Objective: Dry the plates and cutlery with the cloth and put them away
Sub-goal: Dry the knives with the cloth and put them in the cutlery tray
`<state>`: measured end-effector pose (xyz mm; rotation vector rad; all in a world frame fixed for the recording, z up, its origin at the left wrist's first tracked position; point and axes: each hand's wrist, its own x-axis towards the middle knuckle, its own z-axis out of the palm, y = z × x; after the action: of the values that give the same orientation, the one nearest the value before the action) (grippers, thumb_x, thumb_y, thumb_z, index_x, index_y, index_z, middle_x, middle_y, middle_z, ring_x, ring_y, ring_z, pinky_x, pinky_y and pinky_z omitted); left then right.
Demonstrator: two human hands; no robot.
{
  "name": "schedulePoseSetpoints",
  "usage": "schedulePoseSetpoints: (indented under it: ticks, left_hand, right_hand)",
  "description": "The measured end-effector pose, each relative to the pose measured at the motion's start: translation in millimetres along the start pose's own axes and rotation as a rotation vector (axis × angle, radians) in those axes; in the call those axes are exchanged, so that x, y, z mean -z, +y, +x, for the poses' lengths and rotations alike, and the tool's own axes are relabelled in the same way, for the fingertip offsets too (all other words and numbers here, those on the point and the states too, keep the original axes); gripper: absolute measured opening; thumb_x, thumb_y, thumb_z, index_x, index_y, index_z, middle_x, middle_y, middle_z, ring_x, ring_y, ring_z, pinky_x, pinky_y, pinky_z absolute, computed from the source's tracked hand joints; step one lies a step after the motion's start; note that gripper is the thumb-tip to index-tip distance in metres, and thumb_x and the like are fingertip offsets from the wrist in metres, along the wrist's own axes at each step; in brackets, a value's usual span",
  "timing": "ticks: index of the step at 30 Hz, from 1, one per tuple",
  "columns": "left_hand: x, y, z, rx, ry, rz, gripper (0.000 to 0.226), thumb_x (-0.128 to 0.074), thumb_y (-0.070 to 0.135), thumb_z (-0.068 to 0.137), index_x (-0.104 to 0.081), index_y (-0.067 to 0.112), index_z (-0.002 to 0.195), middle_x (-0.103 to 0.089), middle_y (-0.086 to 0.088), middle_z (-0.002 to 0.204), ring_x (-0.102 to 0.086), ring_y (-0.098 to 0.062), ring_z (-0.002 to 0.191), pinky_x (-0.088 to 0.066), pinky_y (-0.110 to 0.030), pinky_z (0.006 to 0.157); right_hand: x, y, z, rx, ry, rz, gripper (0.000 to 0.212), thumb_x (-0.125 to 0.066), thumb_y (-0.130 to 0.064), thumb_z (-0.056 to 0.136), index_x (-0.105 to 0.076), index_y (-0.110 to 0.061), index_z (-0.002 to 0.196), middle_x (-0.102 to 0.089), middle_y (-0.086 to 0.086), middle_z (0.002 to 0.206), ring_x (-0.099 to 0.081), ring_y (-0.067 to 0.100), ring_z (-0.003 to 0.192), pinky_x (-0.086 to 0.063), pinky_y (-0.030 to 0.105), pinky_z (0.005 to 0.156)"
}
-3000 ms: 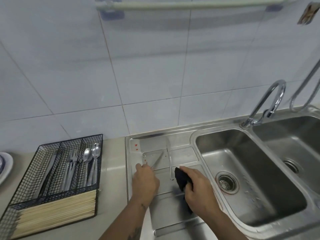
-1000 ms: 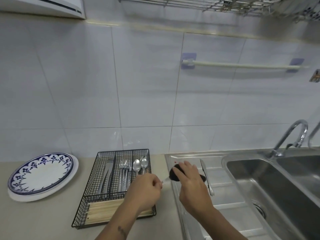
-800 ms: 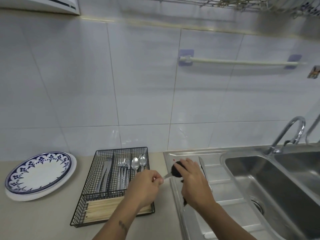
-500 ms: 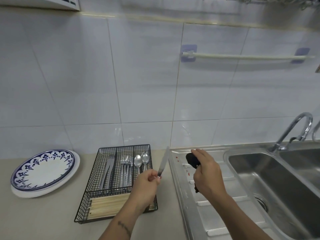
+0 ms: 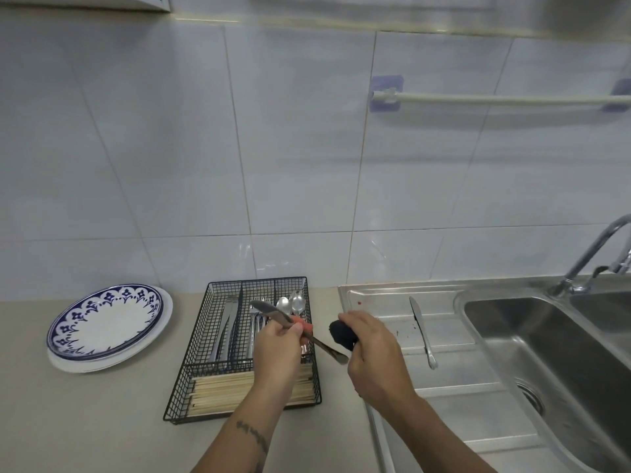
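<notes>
Above the wire cutlery basket [image 5: 191, 380] on the counter [image 5: 102, 421], the left hand [image 5: 276, 349] pinches a knife [image 5: 273, 314] at mid-length, its long axis running 10 to 4 o'clock, blade toward the knife compartment at 10 o'clock, while the right hand [image 5: 372, 356] grips the cloth [image 5: 341, 332].

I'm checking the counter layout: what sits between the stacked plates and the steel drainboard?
In the head view, the black wire cutlery basket sits on the counter between the plates and the drainboard, with the left hand holding a knife over it.
</notes>
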<state>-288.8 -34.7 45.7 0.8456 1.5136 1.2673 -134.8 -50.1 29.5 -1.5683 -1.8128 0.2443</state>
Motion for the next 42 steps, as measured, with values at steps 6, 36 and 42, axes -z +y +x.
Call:
schedulePoseSetpoints:
  ticks: [6, 36, 42]
  left_hand:
    - [-3, -5, -1, 0.057, 0.059, -0.185, 0.009, -0.063, 0.001, 0.092, -0.070, 0.006, 0.088, -0.074, -0.015, 0.082, -0.072, -0.024, 0.074, -0.061, -0.038, 0.074]
    - [-20, 0, -7, 0.082, -0.001, -0.413, 0.018, -0.068, 0.013, 0.093, -0.069, -0.004, 0.088, -0.074, -0.014, 0.078, -0.075, -0.023, 0.077, -0.060, -0.025, 0.064]
    - [-5, -7, 3, 0.073, 0.030, -0.351, 0.023, -0.065, 0.013, 0.095, -0.070, -0.009, 0.090, -0.074, -0.020, 0.081, -0.075, -0.025, 0.077, -0.060, -0.026, 0.062]
  right_hand:
    - [-7, -5, -5, 0.016, 0.012, -0.067, 0.058, -0.037, -0.003, 0.076, -0.058, -0.016, 0.129, -0.052, 0.002, 0.133, -0.046, 0.020, 0.126, -0.043, 0.031, 0.102]
    - [-5, -3, 2, 0.166, 0.012, -0.123, 0.062, -0.044, 0.004, 0.071, -0.054, -0.015, 0.129, -0.052, 0.001, 0.127, -0.048, 0.024, 0.118, -0.047, 0.034, 0.095]
    - [-8, 9, -2, 0.079, -0.010, -0.187, 0.064, -0.054, 0.009, 0.067, -0.056, -0.017, 0.125, -0.054, -0.002, 0.120, -0.049, 0.024, 0.113, -0.051, 0.037, 0.087]
